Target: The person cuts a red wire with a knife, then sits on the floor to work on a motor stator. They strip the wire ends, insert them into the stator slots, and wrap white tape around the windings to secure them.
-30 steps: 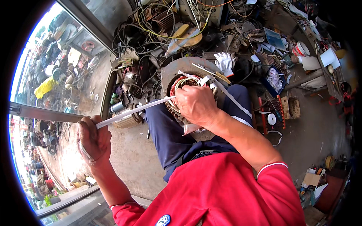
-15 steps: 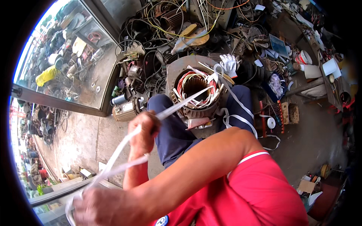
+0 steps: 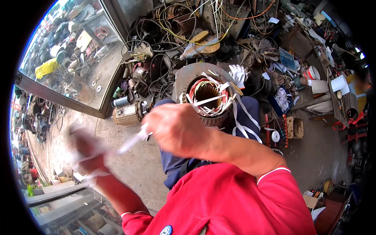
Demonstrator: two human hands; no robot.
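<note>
A motor stator [image 3: 214, 120] with red and white coil windings [image 3: 223, 89] around its open bore sits between my knees. White cotton tape [image 3: 131, 145] runs from the windings to my right hand [image 3: 176, 127], and from there to the left. My right hand is closed on the tape, in front of the stator, with the forearm crossing my body. Out to the left, my left hand [image 3: 84, 147] is smeared by motion; tape loops around it and it appears closed on it. More tape [image 3: 244, 129] trails over my right thigh.
A small electric motor [image 3: 128, 114] lies on the floor left of my knee, by a glass door [image 3: 64, 96]. White gloves [image 3: 238, 74] lie behind the stator. Tangled cables and motor parts [image 3: 184, 23] pile up at the back. A tape roll [image 3: 275, 136] is at right.
My right hand has come up from the lower left to in front of the stator. My left hand has swung outward to the left. The tape between them is stretched along a new line.
</note>
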